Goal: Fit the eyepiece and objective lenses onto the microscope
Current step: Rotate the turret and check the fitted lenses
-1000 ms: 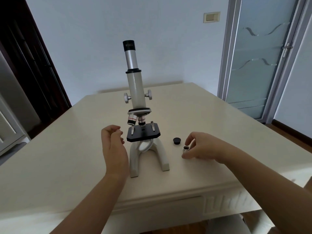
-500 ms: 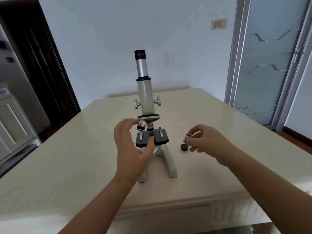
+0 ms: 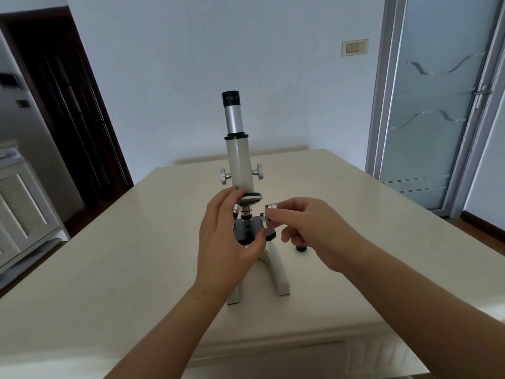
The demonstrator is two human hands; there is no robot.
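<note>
While both forearms reach in over the near edge of the table [image 3: 109, 255], the left hand [image 3: 226, 242] is spread wide in front of the microscope [image 3: 240, 165]. Its thumb tip is at the front edge of the black stage [image 3: 252, 228] and its fingertips are up at the lower end of the tube beside the nosepiece [image 3: 250, 199]; grip or light touch, can't tell. Just right of it, the right hand [image 3: 314, 231] pinches a small silvery objective lens [image 3: 271, 207] between thumb and forefinger, other fingers loosely curled below. The lens is off the microscope, held just right of the nosepiece, above the stage's right corner. Under the right hand's knuckles a small black cap [image 3: 301, 248] lies on the table beside the microscope's right foot. Past the left fingertips two fitted objectives [image 3: 246, 212] hang from the nosepiece over the stage. Higher up, focus knobs [image 3: 224, 176] sit on both sides of the tube, and the eyepiece [image 3: 231, 101] is seated on top. Far beyond the hands: wall switch [image 3: 354, 47], frosted glass door [image 3: 437, 105] to the right, dark door [image 3: 68, 105] to the left.
</note>
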